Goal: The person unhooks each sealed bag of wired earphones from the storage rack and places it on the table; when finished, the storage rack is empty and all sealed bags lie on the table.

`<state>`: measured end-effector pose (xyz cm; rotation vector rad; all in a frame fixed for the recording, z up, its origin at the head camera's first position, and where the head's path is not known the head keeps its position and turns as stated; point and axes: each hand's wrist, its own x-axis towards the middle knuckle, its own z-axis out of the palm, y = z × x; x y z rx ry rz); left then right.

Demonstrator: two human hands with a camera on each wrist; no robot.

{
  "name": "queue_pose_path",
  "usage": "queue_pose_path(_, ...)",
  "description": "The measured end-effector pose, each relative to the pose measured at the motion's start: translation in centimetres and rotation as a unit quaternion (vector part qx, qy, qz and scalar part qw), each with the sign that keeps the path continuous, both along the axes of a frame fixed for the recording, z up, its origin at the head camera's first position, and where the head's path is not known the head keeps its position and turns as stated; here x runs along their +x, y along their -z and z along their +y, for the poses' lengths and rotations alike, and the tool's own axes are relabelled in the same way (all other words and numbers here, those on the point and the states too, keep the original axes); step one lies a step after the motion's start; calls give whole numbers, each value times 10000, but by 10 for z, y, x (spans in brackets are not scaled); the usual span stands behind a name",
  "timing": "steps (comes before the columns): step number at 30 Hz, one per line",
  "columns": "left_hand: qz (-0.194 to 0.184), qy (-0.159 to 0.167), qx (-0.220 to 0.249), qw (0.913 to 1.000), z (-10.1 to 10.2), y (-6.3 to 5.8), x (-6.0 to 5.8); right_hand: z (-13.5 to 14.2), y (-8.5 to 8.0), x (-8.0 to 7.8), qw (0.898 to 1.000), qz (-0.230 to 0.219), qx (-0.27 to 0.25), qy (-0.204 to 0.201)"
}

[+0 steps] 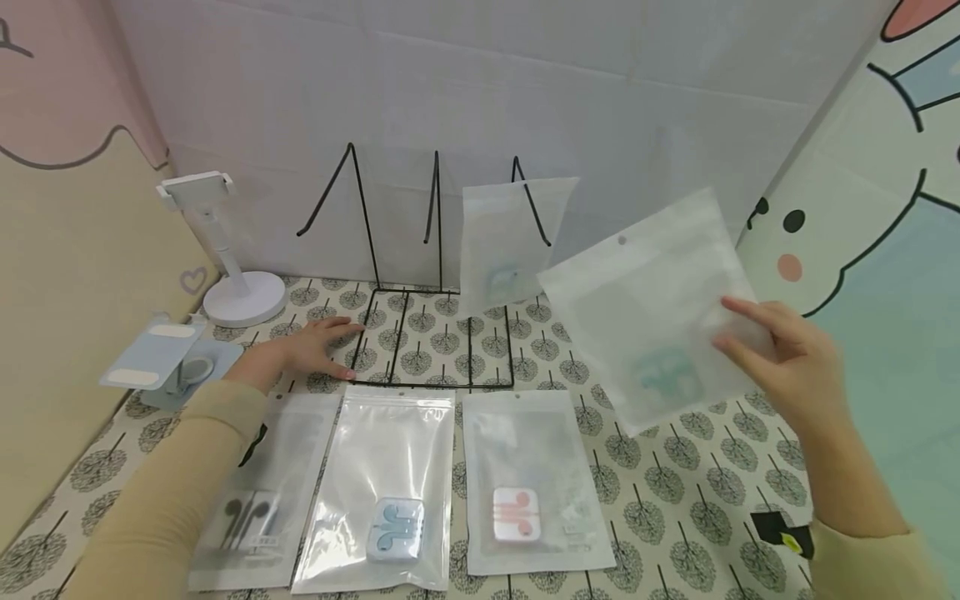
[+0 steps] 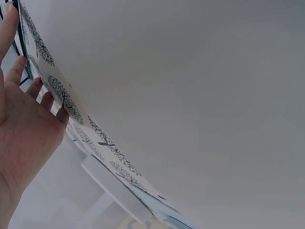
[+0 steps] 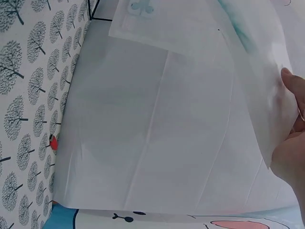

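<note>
My right hand [image 1: 798,358] pinches the edge of a frosted zip pouch [image 1: 622,292] between thumb and fingers, holding it tilted in the air right of the rack. Teal earphones [image 1: 670,375] show faintly through it. The black wire rack [image 1: 431,386] has three hooked prongs. On its right prong hangs another frosted pouch [image 1: 480,225] with a bluish item inside. At the left side of the rack's base, my left hand [image 1: 318,346] lies with fingers spread, their tips at the wire. The right wrist view shows the held pouch [image 3: 267,100] from the side.
In front of the rack lie three pouches: one with black earphones [image 1: 277,450], one with blue [image 1: 397,442], one with pink [image 1: 525,442]. A white phone stand [image 1: 243,298] and a blue folding stand [image 1: 153,354] stand on the left. A black item [image 1: 780,533] lies near my right sleeve.
</note>
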<state>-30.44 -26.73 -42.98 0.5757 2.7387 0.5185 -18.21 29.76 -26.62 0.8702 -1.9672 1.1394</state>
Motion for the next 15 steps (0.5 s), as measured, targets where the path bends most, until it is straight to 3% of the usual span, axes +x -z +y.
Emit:
queue_pose_path(5,17,16,-24,10000,0,1,0,18,11,8,9985,-528,-151,26)
queue_pose_path(8,12,21,-20,10000,0,1,0,31,19,14,9923,-1105,-42,564)
queue_pose_path(13,15,21,7,10000,0,0,1,45,31,26,9680,-1957,212,1559)
queue_pose_path(15,14,25,22,10000,1,0,1,49,34,31,9539,-2305,218,1912)
